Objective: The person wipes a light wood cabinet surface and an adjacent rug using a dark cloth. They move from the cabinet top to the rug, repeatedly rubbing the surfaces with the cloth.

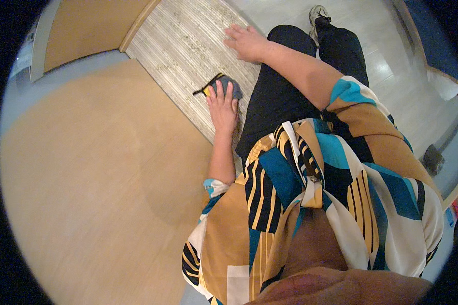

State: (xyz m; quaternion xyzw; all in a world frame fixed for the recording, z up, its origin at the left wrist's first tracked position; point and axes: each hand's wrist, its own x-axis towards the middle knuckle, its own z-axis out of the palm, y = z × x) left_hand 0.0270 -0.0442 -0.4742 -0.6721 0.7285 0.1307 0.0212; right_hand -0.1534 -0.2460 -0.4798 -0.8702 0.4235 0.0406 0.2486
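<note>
My left hand (224,110) rests palm down over a grey-blue cloth pad (234,88), its fingers spread across the top and the thumb at the near edge. The pad has a yellow part, black edging and a black loop at its left end. Beneath it is a beige, finely striped surface (179,49) with darker speckles. Farther up, beside my black-clad knee, my right hand (246,42) lies on the same surface with fingers apart and nothing visible in it. Its palm is hidden.
A large light-wood panel (99,171) borders the striped surface on the left. Another wooden panel (95,30) with a raised edge stands at the upper left. A pale floor (385,65) shows to the right, with a dark round object (433,160) at the right side.
</note>
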